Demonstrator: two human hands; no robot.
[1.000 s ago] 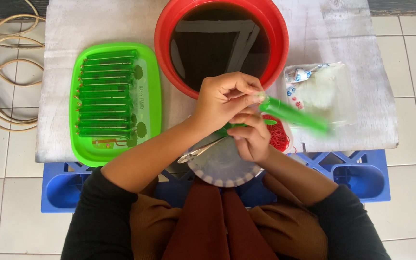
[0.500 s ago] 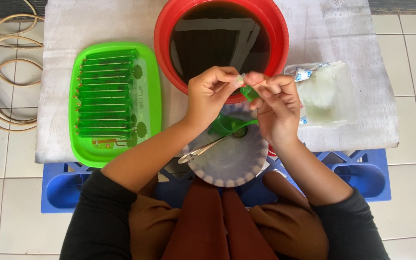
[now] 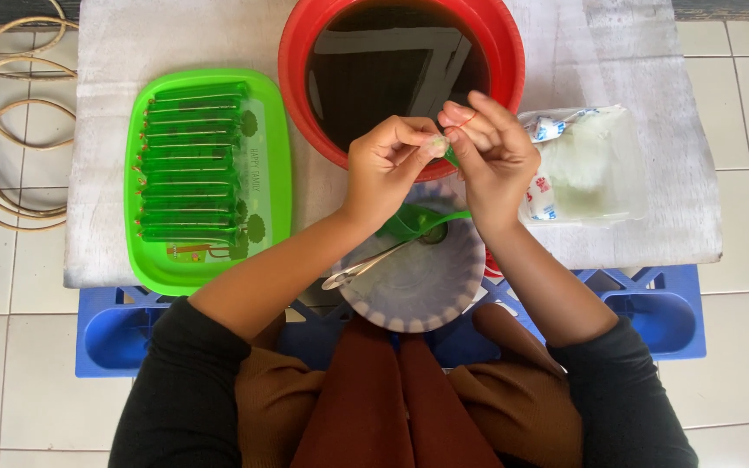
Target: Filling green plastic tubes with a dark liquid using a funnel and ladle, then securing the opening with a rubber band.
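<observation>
- Both hands meet at frame centre, just below the rim of the red basin (image 3: pixel 513 61) of dark liquid. The left hand (image 3: pixel 387 169) is closed in a pinch on the pale top end of a thin green filled tube (image 3: pixel 450 156); the right hand (image 3: pixel 491 152) pinches the same end, fingers curled.
- Most of the tube is hidden between the fingers, so a weak grip could let it slip into the basin or the plate.
- If the end is not closed tight, liquid may leak onto the white tabletop (image 3: pixel 114 52).
- A green funnel (image 3: pixel 418 221) and metal spoon (image 3: pixel 366 264) rest loosely in the grey-rimmed plate (image 3: pixel 409 299) just under the wrists; a dropped forearm could tip them.
- The green tray (image 3: pixel 275 173) of finished tubes at left lies well apart.
</observation>
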